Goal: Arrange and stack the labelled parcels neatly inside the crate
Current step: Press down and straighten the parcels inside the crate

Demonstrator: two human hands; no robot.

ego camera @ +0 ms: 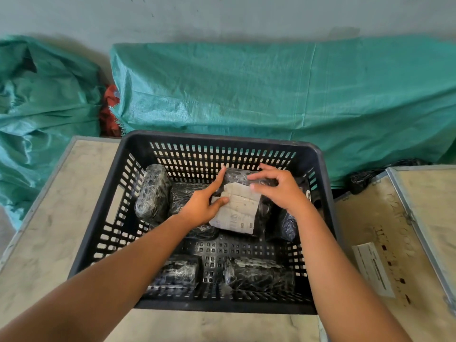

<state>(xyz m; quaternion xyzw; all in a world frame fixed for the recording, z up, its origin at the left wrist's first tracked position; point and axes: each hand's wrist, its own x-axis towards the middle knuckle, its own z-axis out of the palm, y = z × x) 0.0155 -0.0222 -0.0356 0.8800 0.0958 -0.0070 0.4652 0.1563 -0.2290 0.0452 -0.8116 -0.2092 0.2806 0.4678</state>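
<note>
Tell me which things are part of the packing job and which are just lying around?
Part of the job:
black crate
labelled parcel held by left hand and right hand
other wrapped parcels in the crate

Just lying around:
green sacks
red cloth
paper label on the side table
black bag
</note>
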